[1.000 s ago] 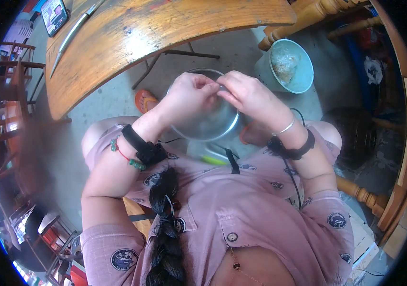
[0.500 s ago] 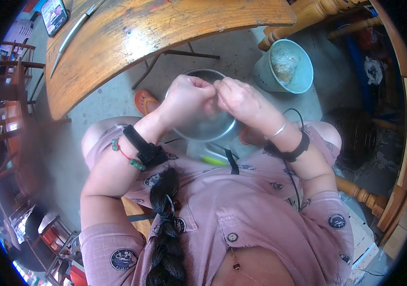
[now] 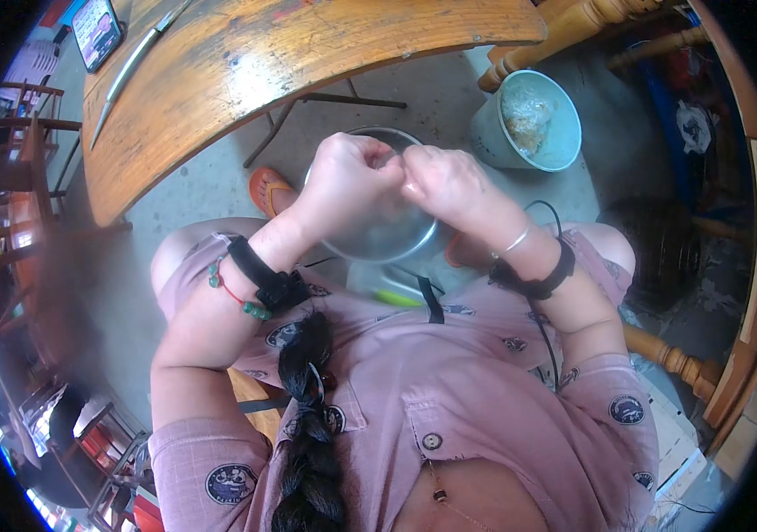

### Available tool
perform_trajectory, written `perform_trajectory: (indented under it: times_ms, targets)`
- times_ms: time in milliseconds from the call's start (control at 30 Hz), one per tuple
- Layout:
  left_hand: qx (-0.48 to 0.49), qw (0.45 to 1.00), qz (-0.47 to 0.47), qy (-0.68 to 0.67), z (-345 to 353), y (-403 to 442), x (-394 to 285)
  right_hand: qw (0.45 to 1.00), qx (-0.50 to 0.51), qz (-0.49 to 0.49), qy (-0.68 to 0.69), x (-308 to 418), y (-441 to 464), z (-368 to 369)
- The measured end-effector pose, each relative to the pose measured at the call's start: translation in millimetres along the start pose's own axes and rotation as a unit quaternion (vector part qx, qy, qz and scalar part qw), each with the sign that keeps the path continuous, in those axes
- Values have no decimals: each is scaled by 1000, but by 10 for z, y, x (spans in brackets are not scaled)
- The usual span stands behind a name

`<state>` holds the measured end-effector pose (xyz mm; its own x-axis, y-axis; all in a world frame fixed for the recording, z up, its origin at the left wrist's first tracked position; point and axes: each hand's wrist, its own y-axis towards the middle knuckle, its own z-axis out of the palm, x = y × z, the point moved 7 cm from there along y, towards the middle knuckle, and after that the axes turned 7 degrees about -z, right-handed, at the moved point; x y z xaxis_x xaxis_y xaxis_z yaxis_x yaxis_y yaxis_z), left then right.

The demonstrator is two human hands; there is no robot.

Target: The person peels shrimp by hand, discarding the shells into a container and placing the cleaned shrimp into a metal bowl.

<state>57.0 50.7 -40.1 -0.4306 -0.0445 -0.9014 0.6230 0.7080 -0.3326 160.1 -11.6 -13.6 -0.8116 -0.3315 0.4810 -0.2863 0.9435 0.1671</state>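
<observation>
Over a round metal basin [image 3: 387, 238], my left hand [image 3: 349, 177] and my right hand [image 3: 449, 186] meet fingertip to fingertip. The fingers of both hands are curled into a pinch, and whatever lies between them is too small and hazy to make out. The basin rests low between my knees, its contents blurred. Just below it, near my lap, is a clear container [image 3: 369, 279] with something bright green [image 3: 396, 299] at it.
A wooden table [image 3: 325, 49] spans the top, bearing a knife [image 3: 130, 75] and a phone [image 3: 96, 34]. A pale green bucket [image 3: 563, 133] with a plastic bag [image 3: 527, 113] stands at the upper right. Wooden chairs [image 3: 37, 168] are at the left; a cable [image 3: 549, 337] hangs by my right knee.
My right hand has turned, its fingers curling in closer against my left fingertips. My left hand stays in nearly the same place over the basin.
</observation>
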Motion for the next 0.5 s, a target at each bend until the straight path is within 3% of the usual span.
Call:
perform_trajectory:
  times_ms: [233,367,433,500]
  targets:
    - [-6,997,60,38,-8,-28,-76,997,0,20,81,-28,16,-79]
    - [-27,995,79,49,-45,-83,-183,977,33,63,202,-101,5,-80]
    - [-73,962,212,155,-76,-176,-405,963,41,79,255,-148,-1,-51]
    - [-72,962,217,152,-81,-177,-414,949,43,80,303,-179,-13,-11]
